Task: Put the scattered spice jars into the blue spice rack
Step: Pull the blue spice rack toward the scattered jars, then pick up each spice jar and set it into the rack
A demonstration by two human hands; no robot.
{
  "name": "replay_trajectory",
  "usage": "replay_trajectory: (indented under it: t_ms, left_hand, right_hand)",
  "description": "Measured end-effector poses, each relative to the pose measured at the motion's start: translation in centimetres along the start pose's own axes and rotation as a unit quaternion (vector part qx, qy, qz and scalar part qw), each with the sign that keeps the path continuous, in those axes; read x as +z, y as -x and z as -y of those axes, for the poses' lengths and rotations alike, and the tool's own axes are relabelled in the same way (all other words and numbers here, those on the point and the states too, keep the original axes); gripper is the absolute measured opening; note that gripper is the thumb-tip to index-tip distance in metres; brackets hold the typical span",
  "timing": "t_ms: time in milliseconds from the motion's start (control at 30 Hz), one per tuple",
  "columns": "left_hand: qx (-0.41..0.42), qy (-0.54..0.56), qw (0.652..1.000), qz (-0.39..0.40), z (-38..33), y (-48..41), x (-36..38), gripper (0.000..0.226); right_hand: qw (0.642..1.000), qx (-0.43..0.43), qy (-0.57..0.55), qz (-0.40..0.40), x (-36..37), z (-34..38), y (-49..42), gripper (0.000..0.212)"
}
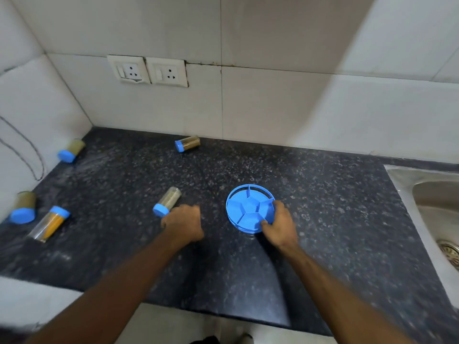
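A round blue spice rack (pixel 248 207) with wedge compartments, all without jars, stands on the dark granite counter (pixel 335 207). My right hand (pixel 279 225) grips its near right rim. Several clear jars with blue lids lie on their sides. One jar (pixel 167 201) lies just beyond my left hand (pixel 182 224), whose fingers curl beside the lid, touching or nearly so. Another jar (pixel 187 144) rests near the back wall. A third jar (pixel 72 151) sits in the left corner. Two more, one with brown spice (pixel 23 207) and one with yellow spice (pixel 49 225), lie at the far left.
A steel sink (pixel 437 207) borders the counter on the right. Tiled walls close the back and left, with two sockets (pixel 149 72) on the back wall. A thin cable (pixel 29 150) hangs on the left wall. The counter's front edge runs below my forearms.
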State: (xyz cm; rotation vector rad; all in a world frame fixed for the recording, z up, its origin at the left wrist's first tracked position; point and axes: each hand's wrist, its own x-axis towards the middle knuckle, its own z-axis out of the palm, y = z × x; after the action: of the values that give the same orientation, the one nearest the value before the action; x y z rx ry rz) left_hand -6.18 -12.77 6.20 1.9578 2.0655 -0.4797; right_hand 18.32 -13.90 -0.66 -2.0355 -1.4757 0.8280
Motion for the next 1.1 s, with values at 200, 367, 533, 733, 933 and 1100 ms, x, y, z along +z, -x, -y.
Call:
replay_trajectory:
  t_ms: [200, 367, 533, 733, 933, 1100]
  left_hand:
    - [-0.02, 0.357, 0.92, -0.162, 0.9, 2.7, 0.6, 0.026]
    - [-0.059, 0.627, 0.764, -0.141, -2.2, 3.0, -0.2, 0.048]
    - [0.017, 0.481, 0.861, -0.164, -3.9, 2.7, 1.3, 0.044]
    - [0.09, 0.346, 0.923, -0.142, -4.0, 2.2, 2.0, 0.058]
    - [0.087, 0.305, 0.941, -0.118, -1.3, 0.9, 2.5, 0.086]
    - [0.005, 0.189, 0.964, -0.186, 3.9, -1.1, 3.6, 0.072]
  right_hand:
    - [0.999, -0.027, -0.021, 0.038, 2.1, 1.4, 2.3, 0.069]
    - [0.997, -0.054, -0.007, 0.059, 2.7, 1.6, 3.7, 0.07]
    - [0.996, -0.052, -0.005, 0.078, 2.7, 1.9, 4.0, 0.069]
    - [0.996, -0.034, -0.031, 0.075, 3.2, 2.5, 4.0, 0.068]
    - [0.997, -0.006, -0.036, 0.064, 3.9, 4.2, 2.6, 0.058]
    - [0.998, 0.045, -0.026, 0.044, 4.7, 6.9, 1.4, 0.063]
